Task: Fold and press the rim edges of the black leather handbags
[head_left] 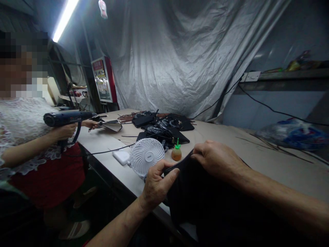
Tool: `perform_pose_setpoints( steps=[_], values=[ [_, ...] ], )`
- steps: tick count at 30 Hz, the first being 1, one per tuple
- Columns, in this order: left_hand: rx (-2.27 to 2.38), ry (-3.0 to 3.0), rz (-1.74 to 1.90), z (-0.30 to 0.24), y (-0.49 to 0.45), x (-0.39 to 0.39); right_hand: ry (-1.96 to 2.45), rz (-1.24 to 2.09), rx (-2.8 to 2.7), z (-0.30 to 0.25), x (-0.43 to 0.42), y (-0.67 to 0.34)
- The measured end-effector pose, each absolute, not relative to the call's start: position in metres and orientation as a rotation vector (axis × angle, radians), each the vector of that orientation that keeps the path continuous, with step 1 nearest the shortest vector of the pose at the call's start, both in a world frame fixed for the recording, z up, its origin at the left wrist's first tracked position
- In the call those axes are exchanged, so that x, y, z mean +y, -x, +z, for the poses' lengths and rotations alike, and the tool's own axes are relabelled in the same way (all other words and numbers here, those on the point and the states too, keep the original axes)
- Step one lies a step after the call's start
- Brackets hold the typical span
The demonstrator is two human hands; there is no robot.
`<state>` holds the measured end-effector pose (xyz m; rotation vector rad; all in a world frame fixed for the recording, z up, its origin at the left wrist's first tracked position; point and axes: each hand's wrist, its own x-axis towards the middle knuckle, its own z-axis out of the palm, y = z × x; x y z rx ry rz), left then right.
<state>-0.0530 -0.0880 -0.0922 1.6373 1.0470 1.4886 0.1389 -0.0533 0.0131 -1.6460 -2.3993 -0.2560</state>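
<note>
Between my two hands is a black bag, its upper edge pulled up toward the table and its lower part lost in shadow. My left hand pinches the left corner of that edge between thumb and fingers. Farther right along the same edge, my right hand grips it with curled fingers. A small white fan stands just behind my left hand. Beyond the bag is a small squeeze bottle with a green nozzle and orange liquid.
Black bags with plastic-wrapped parts are piled on the table. A white case lies left of the fan. At the left, a co-worker holds a heat gun and a flat piece; its cord crosses the table.
</note>
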Motion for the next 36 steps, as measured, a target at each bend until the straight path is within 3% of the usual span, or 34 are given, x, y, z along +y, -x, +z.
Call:
perform_pose_setpoints(
  steps=[11, 19, 31, 36],
  values=[
    [0.978, -1.724, 1.480, -0.088, 0.053, -0.092, 1.496, -0.327, -2.462, 0.014, -0.055, -0.147],
    [1.182, -1.719, 1.436, -0.072, 0.057, -0.091, 1.381, -0.478, -2.494, 0.020, -0.068, -0.140],
    [1.542, -2.442, 1.073, -0.027, 0.050, -0.086, 1.406, -0.491, -2.473, 0.017, -0.070, -0.137],
    [1.480, -2.633, 0.668, -0.002, 0.040, -0.071, 1.446, -0.506, -2.473, 0.019, -0.072, -0.135]
  ],
)
